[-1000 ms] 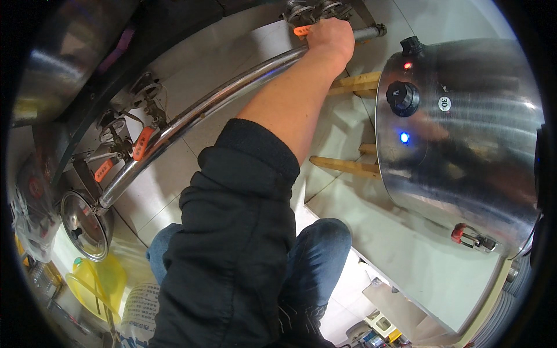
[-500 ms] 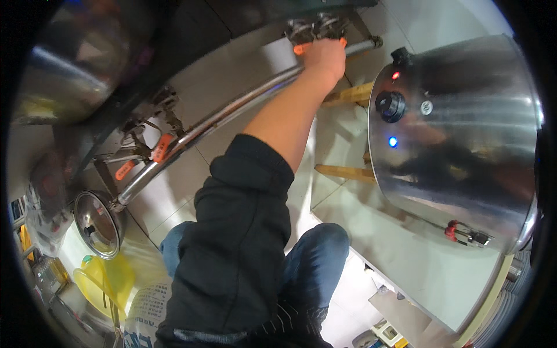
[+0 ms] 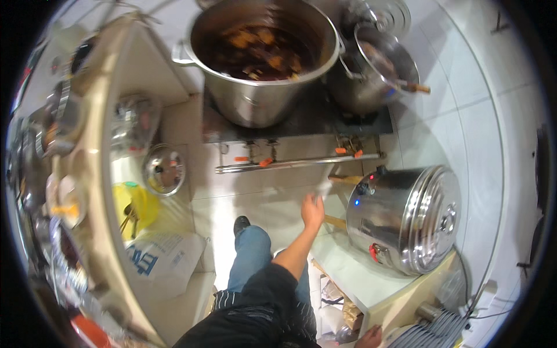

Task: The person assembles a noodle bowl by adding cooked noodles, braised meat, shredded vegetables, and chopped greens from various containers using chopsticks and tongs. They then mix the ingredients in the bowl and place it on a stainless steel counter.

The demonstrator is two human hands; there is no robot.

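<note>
My left hand hangs in mid-air below the gas stove's front pipe, apart from it. Its fingers look loosely curled but are blurred, so whether they hold anything is unclear. Orange valve handles sit along the pipe, the right pair being nearest to that hand. My right hand shows only in part at the lower edge, beside the pale table; its fingers are mostly hidden. A large steel stockpot of dark broth with orange-brown pieces stands on the stove.
Right of the stockpot stands a smaller pot with a wooden-handled tool. A lidded steel barrel with a knob and lights is on the right. A pot lid, yellow container and white sack lie left, beside a crowded counter.
My left hand has let go of the orange valve handles and drawn back from the pipe. The view has lifted, bringing the stove's pots and my right hand into sight.
</note>
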